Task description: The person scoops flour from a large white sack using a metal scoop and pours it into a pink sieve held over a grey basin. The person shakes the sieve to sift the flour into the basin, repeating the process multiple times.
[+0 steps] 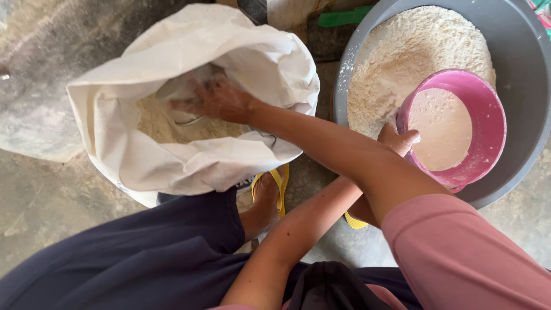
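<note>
Crossed arms over concrete floor (51, 195): right hand (215, 99) reaches into the white flour sack (172, 161), fingers spread on a scoop; left hand (396, 139) grips the pink bowl (453, 127) at the grey basin's (528, 69) near edge.

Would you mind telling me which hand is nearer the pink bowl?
Left. The left hand grips the pink bowl at its rim; the right hand is crossed over, inside the white sack.

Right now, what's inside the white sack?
The white sack holds pale flour. The right hand reaches in, at a scoop-like container. Its fingers blur, so the grip is unclear; the sack's depth is hidden.
</note>
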